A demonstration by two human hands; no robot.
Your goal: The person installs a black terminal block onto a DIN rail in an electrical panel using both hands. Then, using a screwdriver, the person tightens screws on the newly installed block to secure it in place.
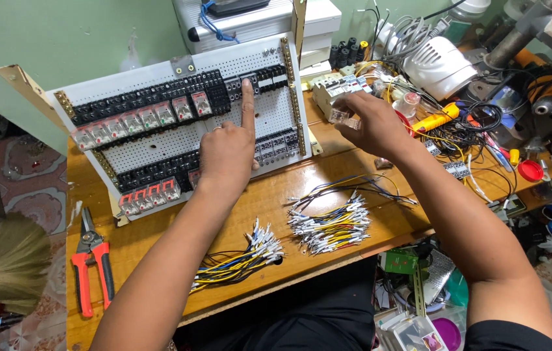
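Your left hand [227, 153] points one finger at the perforated panel's [224, 123] black sockets; just right of it, your right hand [368, 123] pinches a clear relay [343, 117].

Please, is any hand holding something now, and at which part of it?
The right hand holds a small clear relay in a fingertip grip at its sides. The left hand holds nothing; its index finger points at the black sockets on the panel.
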